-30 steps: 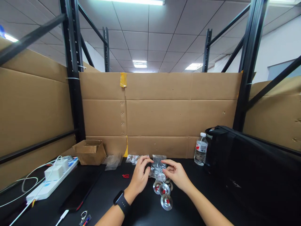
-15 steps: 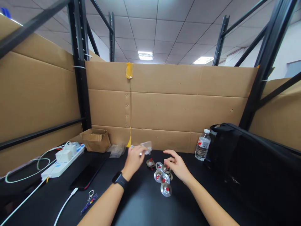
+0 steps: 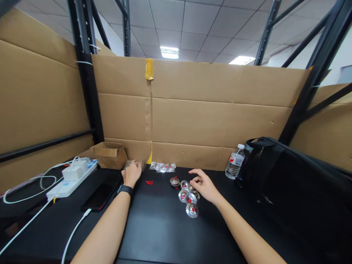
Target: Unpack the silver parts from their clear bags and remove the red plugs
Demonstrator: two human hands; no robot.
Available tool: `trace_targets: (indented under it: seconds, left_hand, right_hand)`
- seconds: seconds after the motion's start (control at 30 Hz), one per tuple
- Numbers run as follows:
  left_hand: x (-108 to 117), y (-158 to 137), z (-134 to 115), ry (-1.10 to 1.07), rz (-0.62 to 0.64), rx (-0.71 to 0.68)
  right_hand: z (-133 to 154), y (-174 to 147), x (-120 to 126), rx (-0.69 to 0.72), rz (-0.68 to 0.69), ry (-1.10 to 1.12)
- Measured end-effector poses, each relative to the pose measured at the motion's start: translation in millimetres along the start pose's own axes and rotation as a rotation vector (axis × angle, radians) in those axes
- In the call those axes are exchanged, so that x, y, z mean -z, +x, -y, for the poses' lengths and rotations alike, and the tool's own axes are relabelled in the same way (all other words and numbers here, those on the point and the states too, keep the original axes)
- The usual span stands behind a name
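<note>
- Left hand (image 3: 132, 173): left of centre in the frame, fingers curled down at crumpled clear plastic (image 3: 127, 164); cannot tell whether it grips any. Dark watch strap (image 3: 125, 189) on that wrist.
- Right hand (image 3: 205, 186): right of centre, fingers loosely bent, grip open; fingertips beside the upper discs, contact unclear.
- Cluster of silvery metal discs (image 3: 190, 198) with red centres: lower centre of frame, overlapping on the black tabletop (image 3: 156, 223).
- Separate disc piece (image 3: 175, 181), red on top: just upper left of the cluster.
- Small red cord (image 3: 149, 182): between left hand and separate piece.
- Clear packets (image 3: 163, 167), shiny contents: mid-frame, near the cardboard wall (image 3: 187, 124).
- Open brown box (image 3: 110, 156): left of the plastic.
- Water bottle (image 3: 235, 162): right side, beside black bag (image 3: 297, 198).
</note>
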State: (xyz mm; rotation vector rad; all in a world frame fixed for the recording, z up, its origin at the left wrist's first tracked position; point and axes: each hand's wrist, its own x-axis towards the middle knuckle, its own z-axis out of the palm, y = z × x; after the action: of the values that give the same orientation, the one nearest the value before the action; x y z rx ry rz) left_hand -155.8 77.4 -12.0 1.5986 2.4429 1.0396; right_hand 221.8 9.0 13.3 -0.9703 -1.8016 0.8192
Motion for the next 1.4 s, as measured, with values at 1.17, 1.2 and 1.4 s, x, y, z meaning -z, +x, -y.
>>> trace_targets:
  seconds: [1.17,1.2,1.4]
  left_hand:
    - [2.4,-111.2,-103.6,-0.363,0.221,-0.893]
    - [5.8,-115.3,-106.6,-0.384,0.234,-0.898]
    - [14.4,-129.8,-117.8,-0.381,0.338,-0.927]
  right_hand:
    - [26.3,66.7,-0.3,-0.005,0.149,-0.589]
    - [30.5,57.9,0.8,0.002,0.145,-0.507]
    - [15.5,21.6,10.4,-0.094,0.024,-0.145]
